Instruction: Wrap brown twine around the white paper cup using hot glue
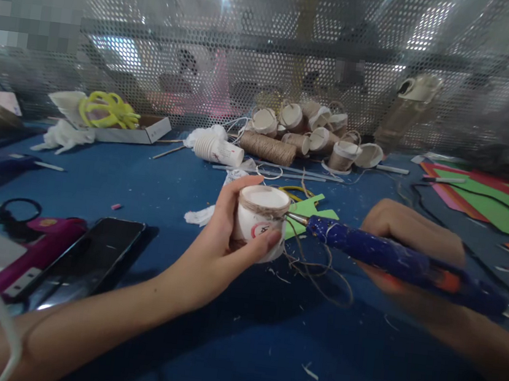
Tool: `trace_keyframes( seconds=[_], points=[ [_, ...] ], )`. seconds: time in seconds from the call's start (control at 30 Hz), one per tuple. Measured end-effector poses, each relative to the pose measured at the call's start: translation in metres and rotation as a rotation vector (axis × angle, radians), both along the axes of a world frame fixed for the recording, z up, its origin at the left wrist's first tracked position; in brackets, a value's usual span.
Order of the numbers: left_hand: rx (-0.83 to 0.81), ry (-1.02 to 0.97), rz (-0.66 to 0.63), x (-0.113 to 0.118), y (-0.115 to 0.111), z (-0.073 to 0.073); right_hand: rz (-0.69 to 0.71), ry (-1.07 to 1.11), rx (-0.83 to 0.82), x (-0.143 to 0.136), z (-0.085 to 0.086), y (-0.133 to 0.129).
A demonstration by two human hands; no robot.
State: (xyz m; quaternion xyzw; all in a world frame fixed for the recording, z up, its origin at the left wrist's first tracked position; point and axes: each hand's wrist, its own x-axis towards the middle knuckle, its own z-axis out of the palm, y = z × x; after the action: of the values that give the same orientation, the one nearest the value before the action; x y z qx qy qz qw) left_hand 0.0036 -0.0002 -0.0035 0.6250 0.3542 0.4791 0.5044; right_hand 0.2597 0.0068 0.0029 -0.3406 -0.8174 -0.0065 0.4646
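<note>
Presently, my L hand (216, 254) grips paper cup (265, 196); R hand (417, 228) holds hot-glue gun (368, 245), axis running L, nozzle (298, 219) at twine band's (261, 207) R side, contact unconfirmed.

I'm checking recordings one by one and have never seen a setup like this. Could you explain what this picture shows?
There is no robot here: these are a person's two bare hands, seen by a camera worn on the head, looking forward and down. It is a single view.

The left hand holds a white paper cup, base up, with twine around it near the base. The right hand grips a blue glue gun, its nozzle at the twine.

On the blue table lie a phone, a twine roll, stacked paper cups and coloured paper sheets.
</note>
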Motion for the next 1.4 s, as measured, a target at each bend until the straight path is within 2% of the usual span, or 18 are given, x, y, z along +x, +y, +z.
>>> trace_keyframes(
  seconds=[0.53,0.73,0.97,1.17,1.33,1.4],
  points=[
    [-0.013,0.03,-0.02,-0.003,0.0,0.002,-0.016,-0.033,-0.021,0.0,0.003,-0.001],
    [-0.006,0.05,-0.026,0.0,0.001,0.002,0.083,-0.107,-0.08,0.001,0.009,-0.009],
    [-0.004,0.015,-0.006,0.0,0.0,0.003,-0.01,-0.027,-0.016,-0.001,0.003,-0.003],
    [-0.045,0.025,-0.035,-0.001,0.001,0.004,-0.002,-0.038,-0.029,-0.001,0.003,-0.004],
    [-0.076,0.06,-0.066,-0.002,0.002,0.002,0.088,-0.085,-0.069,-0.002,0.008,-0.008],
    [-0.066,0.061,-0.051,-0.002,0.002,0.002,0.058,-0.076,-0.057,-0.001,0.006,-0.007]
  ],
)
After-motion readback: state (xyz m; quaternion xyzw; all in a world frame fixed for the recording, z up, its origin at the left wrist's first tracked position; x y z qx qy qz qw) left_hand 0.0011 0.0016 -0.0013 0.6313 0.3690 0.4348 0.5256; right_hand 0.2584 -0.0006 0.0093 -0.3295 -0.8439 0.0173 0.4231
